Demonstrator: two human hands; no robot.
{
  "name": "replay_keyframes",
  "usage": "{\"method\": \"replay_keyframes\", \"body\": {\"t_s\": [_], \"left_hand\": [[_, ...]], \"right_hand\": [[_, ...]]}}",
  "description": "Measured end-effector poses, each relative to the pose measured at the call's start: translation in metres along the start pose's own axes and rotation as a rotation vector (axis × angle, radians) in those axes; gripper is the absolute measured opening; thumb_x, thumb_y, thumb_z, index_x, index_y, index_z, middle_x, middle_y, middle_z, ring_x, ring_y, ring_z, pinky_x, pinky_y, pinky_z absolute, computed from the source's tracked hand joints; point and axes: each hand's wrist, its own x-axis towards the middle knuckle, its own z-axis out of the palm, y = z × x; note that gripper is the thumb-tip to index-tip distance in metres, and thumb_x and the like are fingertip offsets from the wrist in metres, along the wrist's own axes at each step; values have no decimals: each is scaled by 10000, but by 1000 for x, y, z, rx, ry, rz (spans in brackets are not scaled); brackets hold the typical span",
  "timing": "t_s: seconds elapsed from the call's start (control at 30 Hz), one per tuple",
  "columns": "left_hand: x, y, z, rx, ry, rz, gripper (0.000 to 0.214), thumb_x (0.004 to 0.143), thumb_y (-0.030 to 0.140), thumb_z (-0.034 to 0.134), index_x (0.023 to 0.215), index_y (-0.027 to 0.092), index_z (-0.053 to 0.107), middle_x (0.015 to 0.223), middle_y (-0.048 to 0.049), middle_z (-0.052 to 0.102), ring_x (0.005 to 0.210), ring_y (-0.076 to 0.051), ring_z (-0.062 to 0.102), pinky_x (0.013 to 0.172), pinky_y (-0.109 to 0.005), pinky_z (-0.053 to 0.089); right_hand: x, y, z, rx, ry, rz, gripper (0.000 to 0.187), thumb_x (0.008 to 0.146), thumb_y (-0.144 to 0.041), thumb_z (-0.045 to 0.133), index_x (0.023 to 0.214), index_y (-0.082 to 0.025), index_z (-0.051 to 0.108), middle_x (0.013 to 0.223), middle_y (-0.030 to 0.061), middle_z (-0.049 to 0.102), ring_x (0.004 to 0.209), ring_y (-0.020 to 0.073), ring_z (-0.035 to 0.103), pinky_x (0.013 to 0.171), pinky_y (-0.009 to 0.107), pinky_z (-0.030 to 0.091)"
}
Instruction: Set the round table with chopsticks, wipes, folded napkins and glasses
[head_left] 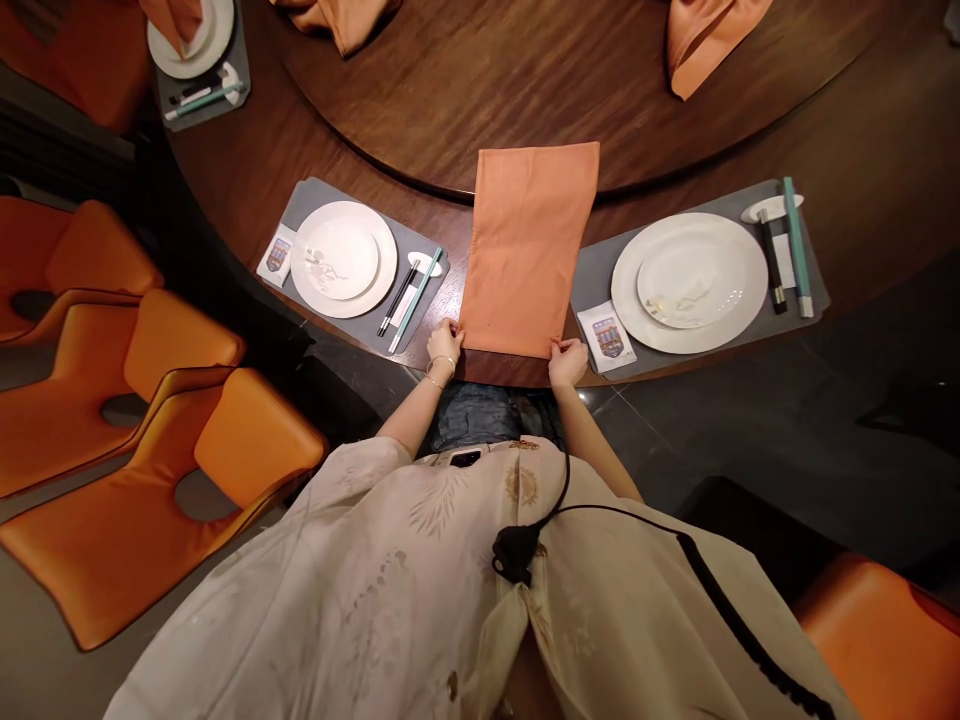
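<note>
An orange cloth napkin (529, 250) lies flat as a long rectangle, its far end reaching over the rim of the raised round tabletop. My left hand (444, 345), with a thin bracelet at the wrist, pinches its near left corner. At the near right corner, my right hand (568, 362) is closed on the cloth in the same way. To the left sits a white plate (343, 258) with a smaller one on it, beside black and teal chopsticks (415, 300). Right of the napkin is another stacked white plate (690, 282); a printed packet (606, 337) lies near my right hand.
Grey placemats (442, 275) line the edge of the dark wooden table (225, 215). Folded orange napkins (712, 40) rest on the raised round top (525, 70). Orange chairs (259, 435) stand at the left, and another chair (885, 630) is at the lower right.
</note>
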Motion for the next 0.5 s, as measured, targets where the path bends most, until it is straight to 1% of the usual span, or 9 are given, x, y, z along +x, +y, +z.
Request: {"method": "replay_keyframes", "body": {"t_s": [0.07,0.1,0.13,0.2,0.27,0.3,0.37,0.43,0.5], "left_hand": [[-4,3,3,16,-18,-32,298,851,262,635,1142,230,583,1004,-58,719,952,-225,661,812,-306,461],[-5,5,5,21,-34,-44,332,848,266,634,1171,233,565,987,-59,720,946,-234,664,809,-316,465],[-6,7,6,29,-51,-51,326,843,270,633,1160,233,568,973,-65,719,943,-242,666,806,-324,468],[-5,10,9,47,-67,-61,215,827,264,629,1037,221,612,969,-90,709,961,-258,661,810,-337,472],[-4,12,9,33,-53,-59,98,792,242,642,881,203,627,990,-117,692,1017,-269,641,832,-344,471],[-3,12,8,-22,-61,-63,74,769,230,658,823,195,621,995,-120,684,1044,-270,628,846,-342,469],[0,6,3,-205,-144,-92,100,728,220,690,767,185,605,948,-100,679,1036,-254,622,844,-326,473],[3,-5,-6,-377,-289,-130,130,715,251,707,753,176,607,847,-63,676,930,-218,642,789,-303,489],[7,-18,-17,-474,-428,-125,178,715,317,712,739,170,614,775,-36,669,832,-189,648,741,-291,502]], "right_hand": [[-3,-5,1,-2,7,-4,158,801,-222,563,954,-181,575,1016,116,625,919,236,586,881,378,443],[-3,-7,2,0,-3,1,192,801,-202,550,990,-176,570,1007,114,627,934,239,585,893,382,440],[-3,-8,2,0,-18,9,210,799,-188,541,1005,-169,570,996,117,630,951,246,583,906,390,436],[1,-9,2,7,-50,26,190,790,-183,533,969,-154,588,1009,141,628,986,265,578,935,415,427],[6,-7,0,96,-103,52,153,770,-189,543,905,-148,602,1046,161,621,1017,271,573,966,434,418],[9,-5,-2,163,-143,69,142,756,-193,555,881,-150,606,1044,158,626,1017,265,576,970,432,424],[14,2,-8,291,-247,103,139,728,-205,588,857,-162,616,967,119,656,959,237,604,918,405,475],[18,12,-16,357,-373,133,136,706,-235,632,829,-177,633,836,69,675,836,209,635,786,358,532],[22,21,-25,419,-536,124,136,684,-282,678,778,-188,648,766,45,679,770,196,649,699,326,545]]}}
